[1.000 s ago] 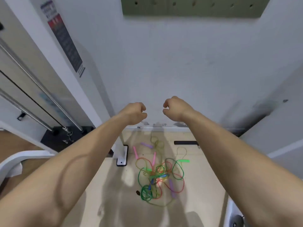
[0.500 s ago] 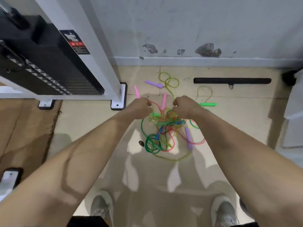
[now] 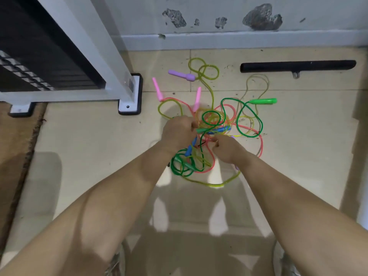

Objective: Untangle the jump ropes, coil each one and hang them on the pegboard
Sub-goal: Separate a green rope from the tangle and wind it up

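Note:
A tangle of jump ropes (image 3: 214,119) lies on the tiled floor: pink, dark green and yellow-green cords knotted together. Loose ends stick out of it: two pink handles (image 3: 158,89), a purple handle (image 3: 181,75) and a bright green handle (image 3: 262,101). A blue handle (image 3: 222,129) lies in the middle. My left hand (image 3: 177,133) is down on the left side of the tangle, fingers curled round a green handle there. My right hand (image 3: 229,150) is just below the middle and pinches cords. The pegboard is out of view.
A white machine frame foot (image 3: 129,94) and a black weight stack (image 3: 43,62) stand at the left. A black bar (image 3: 296,65) lies by the baseboard (image 3: 239,39). A brown mat (image 3: 14,140) covers the floor at far left. My shoes (image 3: 115,263) show at the bottom edge.
My view dropped from the wall and pegboard to the floor. Both hands came down from chest height as empty fists and now hold parts of the tangle.

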Demonstrator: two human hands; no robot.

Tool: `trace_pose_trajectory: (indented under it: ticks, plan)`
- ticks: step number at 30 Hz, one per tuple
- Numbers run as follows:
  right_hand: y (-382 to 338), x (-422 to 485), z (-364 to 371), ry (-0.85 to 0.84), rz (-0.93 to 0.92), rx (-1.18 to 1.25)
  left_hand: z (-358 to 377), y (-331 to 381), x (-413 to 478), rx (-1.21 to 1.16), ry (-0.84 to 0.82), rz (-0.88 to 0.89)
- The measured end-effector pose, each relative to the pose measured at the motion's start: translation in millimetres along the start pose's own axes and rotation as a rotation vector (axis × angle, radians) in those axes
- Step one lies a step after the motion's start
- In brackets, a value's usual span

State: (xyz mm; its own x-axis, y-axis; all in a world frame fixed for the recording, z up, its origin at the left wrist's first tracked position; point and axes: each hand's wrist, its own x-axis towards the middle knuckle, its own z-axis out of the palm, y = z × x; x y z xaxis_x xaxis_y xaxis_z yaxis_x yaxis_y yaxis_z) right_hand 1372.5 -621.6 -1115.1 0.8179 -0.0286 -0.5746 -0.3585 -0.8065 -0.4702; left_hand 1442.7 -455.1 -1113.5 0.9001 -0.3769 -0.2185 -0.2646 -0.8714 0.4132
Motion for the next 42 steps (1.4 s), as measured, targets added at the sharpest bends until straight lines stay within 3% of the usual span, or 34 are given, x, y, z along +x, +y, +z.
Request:
trace_pose_trajectory:
  ticks: [5,12,16,19,22,25,27,30,33,36,42]
  plan:
    - [13.3,28.6,28.0,-0.016,-0.059,0.119,51.4,3.1,35.9,0.358,-0.135,0.015]
    - [46.5,35.5,44.9,-0.103,0.093,0.120,79.0,-17.4,33.5,0.427,-0.071,0.002]
    - [50.5,21.7,34.7,-0.101,0.152,0.086,73.7,-17.2,21.6,0.446,-0.157,-0.021]
    - [46.9,9.9,27.5,-0.068,0.164,0.094,55.0,-11.6,10.5,0.245,-0.269,-0.195]
    - [34.7,-7.5,14.0,0.041,0.187,0.167,10.8,5.6,-9.1,-0.199,-0.305,-0.279]
    - [3.3,-37.1,-14.8,0.312,0.124,0.249,-57.2,32.2,-43.1,-0.648,-0.243,-0.166]
    - [-22.9,-56.8,-38.1,0.421,0.014,0.162,-108.4,46.0,-67.1,-0.760,-0.274,-0.070]
    - [-63.5,-88.3,-75.2,0.395,-0.126,0.118,-171.7,56.5,-102.0,-0.895,-0.424,0.052]
    - [-91.0,-129.5,-106.0,0.382,-0.208,0.378,-219.5,61.6,-134.5,-1.155,-0.487,-0.016]
    - [-98.8,-169.2,-126.3,0.340,-0.258,0.495,-250.2,64.2,-161.7,-1.360,-0.348,-0.076]
    - [-59.7,-210.3,-152.8,0.356,-0.138,0.263,-294.1,38.2,-183.5,-1.896,0.159,-0.133]
